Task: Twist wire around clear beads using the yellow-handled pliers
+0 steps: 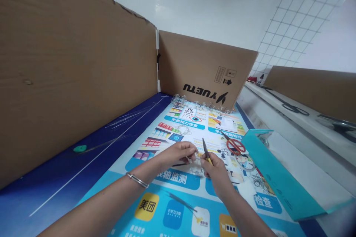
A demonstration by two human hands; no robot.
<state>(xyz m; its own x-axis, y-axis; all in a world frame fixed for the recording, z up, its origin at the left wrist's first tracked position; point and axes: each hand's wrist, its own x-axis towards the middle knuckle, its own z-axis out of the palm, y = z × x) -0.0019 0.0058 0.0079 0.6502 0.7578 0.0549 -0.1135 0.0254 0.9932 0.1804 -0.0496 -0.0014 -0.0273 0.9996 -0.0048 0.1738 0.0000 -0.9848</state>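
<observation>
Head camera, looking down past my forearms: over the middle of a worktop (63, 166) laid with a brightly printed sheet (214, 207), my right hand (216, 167) is closed around the yellow handles of a pair of pliers (205, 147), their dark tips pointing up and away from me. Just beside it, my left hand (180, 152) pinches a small shiny piece (191, 158) between thumb and fingers, too blurred for me to name, a silver bangle (137, 180) on the wrist. Red-handled scissors (236, 146) lie to my right, near an open teal box (286, 179). Thin dark strands (182, 202) rest on the sheet closer to me, and a teal object (80, 149) lies far left. Beyond, clear crinkled pieces (207, 105) line the foot of a cardboard panel (194, 63) printed YUETU upside down; a taller panel (78, 55) stands along my left, and dark-handled scissors (295, 108) lie on a white ledge (274, 100) at right
</observation>
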